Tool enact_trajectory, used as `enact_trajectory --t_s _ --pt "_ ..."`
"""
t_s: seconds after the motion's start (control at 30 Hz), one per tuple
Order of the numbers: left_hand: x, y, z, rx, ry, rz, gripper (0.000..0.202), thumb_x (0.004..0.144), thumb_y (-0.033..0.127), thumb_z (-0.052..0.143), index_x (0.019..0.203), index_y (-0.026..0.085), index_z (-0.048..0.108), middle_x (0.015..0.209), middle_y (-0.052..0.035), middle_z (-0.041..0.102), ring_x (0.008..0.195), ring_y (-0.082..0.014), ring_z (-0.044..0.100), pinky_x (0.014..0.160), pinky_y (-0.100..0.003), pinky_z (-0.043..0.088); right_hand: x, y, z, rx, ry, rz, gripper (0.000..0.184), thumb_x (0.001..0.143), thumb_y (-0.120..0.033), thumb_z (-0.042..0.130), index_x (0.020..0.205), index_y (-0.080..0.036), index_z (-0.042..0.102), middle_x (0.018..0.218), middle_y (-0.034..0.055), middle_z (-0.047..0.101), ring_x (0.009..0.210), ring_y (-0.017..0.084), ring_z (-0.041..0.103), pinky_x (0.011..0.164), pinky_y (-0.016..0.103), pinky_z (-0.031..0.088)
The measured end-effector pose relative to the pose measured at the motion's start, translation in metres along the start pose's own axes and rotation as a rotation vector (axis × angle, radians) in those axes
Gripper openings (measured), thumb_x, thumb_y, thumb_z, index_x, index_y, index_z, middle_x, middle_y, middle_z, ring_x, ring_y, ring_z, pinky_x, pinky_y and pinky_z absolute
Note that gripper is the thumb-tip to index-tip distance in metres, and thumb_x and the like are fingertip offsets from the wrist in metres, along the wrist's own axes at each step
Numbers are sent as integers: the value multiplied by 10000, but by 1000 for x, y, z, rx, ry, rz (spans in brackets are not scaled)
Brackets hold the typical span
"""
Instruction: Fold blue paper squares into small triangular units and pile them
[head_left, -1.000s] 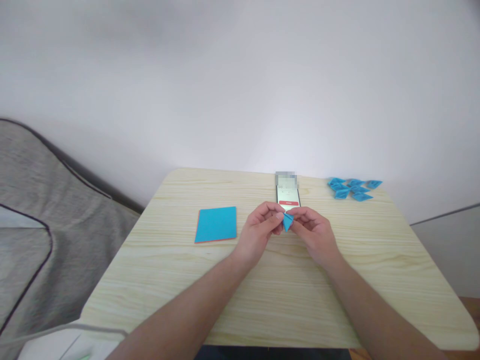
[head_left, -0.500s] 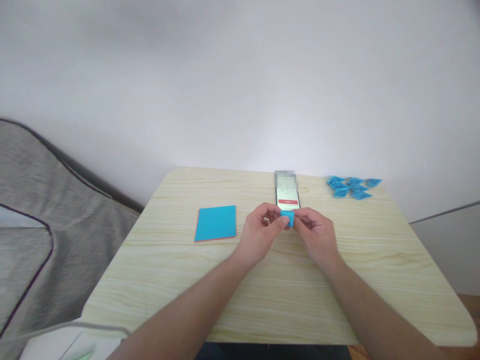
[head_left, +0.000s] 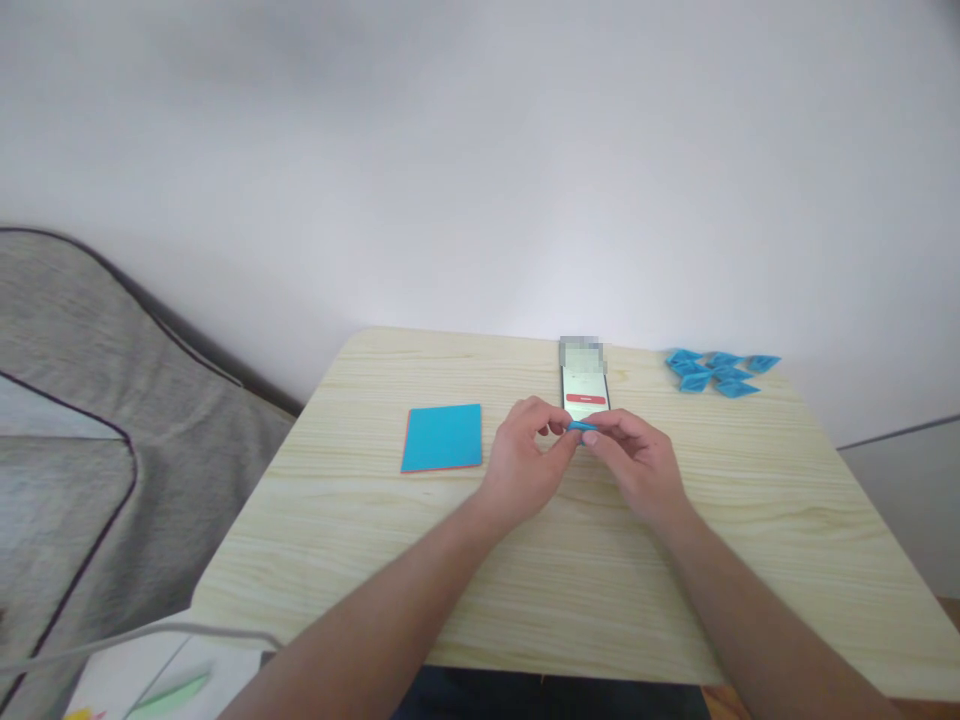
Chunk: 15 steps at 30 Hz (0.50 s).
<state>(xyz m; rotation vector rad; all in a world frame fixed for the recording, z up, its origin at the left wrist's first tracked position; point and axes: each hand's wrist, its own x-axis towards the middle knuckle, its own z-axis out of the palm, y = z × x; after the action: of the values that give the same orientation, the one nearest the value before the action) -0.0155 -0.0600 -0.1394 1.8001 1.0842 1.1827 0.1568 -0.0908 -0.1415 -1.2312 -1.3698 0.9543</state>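
Just right of the center of the frame, somebody's two hands have come close together over the bench [head_left: 525, 590], thumbs toward the near side and fingers beyond. Between them is a small piece of folded blue paper [head_left: 582, 427], pinched at one end by the left hand [head_left: 525, 458] and at the other by the right hand [head_left: 639, 462]; only a narrow strip of it shows, so I can't make out its full shape. Right behind the fingertips lies a phone [head_left: 585, 385], its screen lit, with a red bar low on it; whether any finger touches it I cannot tell. Left of the hands, near the middle of the frame, sits a square stack of blue sheets [head_left: 442, 438] with a reddish edge. Toward the right of the frame, at the bench's far edge, a cluster of pointed blue folded pieces [head_left: 712, 373] lies bunched together. Gray upholstery [head_left: 195, 450] fills the left side, and a pale cable [head_left: 187, 628] runs across the lower left.
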Motion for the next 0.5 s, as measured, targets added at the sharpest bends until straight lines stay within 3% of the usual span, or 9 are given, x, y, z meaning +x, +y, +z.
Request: enact_trajectory --t_s 0.2,0.5 --pt "-3 -4 -1 219 -116 111 75 882 183 652 876 207 722 826 -31 638 886 -191 575 774 -322 450 2 0 -5 -277 -17 -113 61 867 -250 710 924 -237 725 888 14 733 784 176 677 756 321 539" --pt "-4 -9 0 286 -198 20 152 861 170 608 947 231 718 886 -24 705 866 -181 621 760 -303 489 4 2 -11 -536 -124 -157 98 844 -179 654 899 -247 699 866 -12 715 777 160 647 728 300 501"
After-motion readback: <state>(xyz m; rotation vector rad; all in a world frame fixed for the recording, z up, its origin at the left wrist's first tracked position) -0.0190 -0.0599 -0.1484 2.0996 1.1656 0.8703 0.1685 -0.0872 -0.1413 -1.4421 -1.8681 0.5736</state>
